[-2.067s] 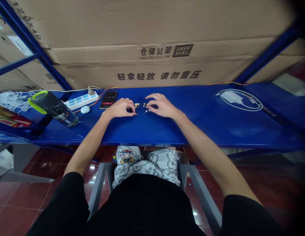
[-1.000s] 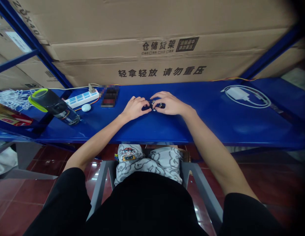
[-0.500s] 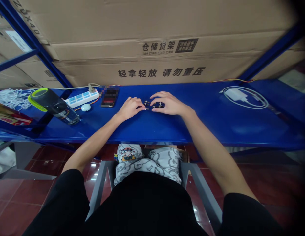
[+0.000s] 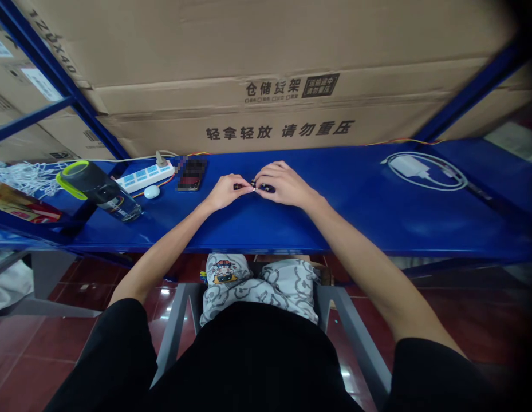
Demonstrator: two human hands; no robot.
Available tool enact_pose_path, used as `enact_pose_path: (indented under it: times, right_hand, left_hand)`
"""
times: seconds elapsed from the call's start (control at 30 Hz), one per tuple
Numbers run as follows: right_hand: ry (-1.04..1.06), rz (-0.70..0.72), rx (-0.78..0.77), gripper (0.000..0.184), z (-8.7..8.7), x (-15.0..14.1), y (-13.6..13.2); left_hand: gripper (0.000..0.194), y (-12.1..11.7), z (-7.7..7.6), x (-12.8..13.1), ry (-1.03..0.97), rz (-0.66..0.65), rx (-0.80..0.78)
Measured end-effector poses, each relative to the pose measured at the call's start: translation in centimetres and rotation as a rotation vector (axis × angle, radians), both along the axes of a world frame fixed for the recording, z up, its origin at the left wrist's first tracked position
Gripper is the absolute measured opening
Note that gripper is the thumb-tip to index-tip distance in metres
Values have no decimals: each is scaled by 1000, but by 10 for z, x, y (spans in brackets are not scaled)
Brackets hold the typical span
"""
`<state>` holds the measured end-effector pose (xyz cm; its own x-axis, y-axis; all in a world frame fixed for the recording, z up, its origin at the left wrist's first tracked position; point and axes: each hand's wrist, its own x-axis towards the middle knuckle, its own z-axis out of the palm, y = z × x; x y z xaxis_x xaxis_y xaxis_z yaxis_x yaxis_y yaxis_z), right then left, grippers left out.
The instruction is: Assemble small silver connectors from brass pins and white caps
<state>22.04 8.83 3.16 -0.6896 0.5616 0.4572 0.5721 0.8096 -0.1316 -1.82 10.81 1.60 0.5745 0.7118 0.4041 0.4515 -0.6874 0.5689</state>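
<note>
Silvery by its glint and likely metal, the small part [image 4: 254, 188] sits between the two hands, near the middle of the blue surface [image 4: 355, 212]; whether it rests there or is lifted, I cannot tell. It looks light and stiff, probably smooth enough to slip or roll, and not very fragile. A fingertip pinch across its sides should suit it better than a whole-hand grip, which would swallow it.

On its left, the left hand [image 4: 225, 193] has thumb and forefinger pressed together, seemingly pinching it. On its right, the right hand [image 4: 285, 184] arches, thumb and forefinger bent to a narrow gap beside the same part; whether these fingers grip it, I cannot tell. Brass-toned bits [image 4: 268, 187] show inside that arch, too small to make out.

Farther left are the phone [image 4: 193, 174], a white puck [image 4: 152, 191], the power strip [image 4: 143, 179] and the bottle [image 4: 106, 194]. A charger [image 4: 409, 166] with its coiled cable [image 4: 441, 185] lies well to the right. A large carton [image 4: 291, 40] stands along the far side.
</note>
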Motion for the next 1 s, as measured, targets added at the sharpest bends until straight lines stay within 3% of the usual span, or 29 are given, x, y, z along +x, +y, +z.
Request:
enact_pose_path:
  times: [0.23, 0.4, 0.8, 1.0]
  right_hand:
    - [-79, 39, -6, 18, 8, 12, -3]
    - [-116, -9, -54, 14, 14, 23, -5]
    - [-131, -293, 87, 27, -16, -7, 9]
    - [-122, -272, 58, 25, -18, -13, 10]
  left_hand:
    - [22, -1, 8, -35, 135, -42, 78]
    - [19, 0, 10, -52, 231, -49, 118]
    - [17, -7, 14, -50, 306, -52, 118]
    - [21, -8, 10, -36, 263, 63, 202]
